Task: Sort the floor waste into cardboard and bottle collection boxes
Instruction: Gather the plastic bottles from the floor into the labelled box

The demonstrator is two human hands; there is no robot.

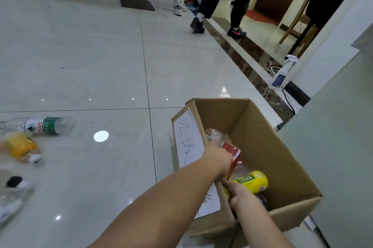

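At lower right, the left hand (219, 159) grips a red-labelled bottle (233, 153) and the right hand (235, 192) grips a yellow-labelled bottle (253, 182), both inside the cardboard box (282, 156).

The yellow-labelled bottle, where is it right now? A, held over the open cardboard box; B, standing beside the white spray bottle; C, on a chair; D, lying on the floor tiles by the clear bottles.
A: the right hand grips the yellow-labelled bottle inside the opening of the cardboard box, while the left hand holds a red-labelled bottle there too.
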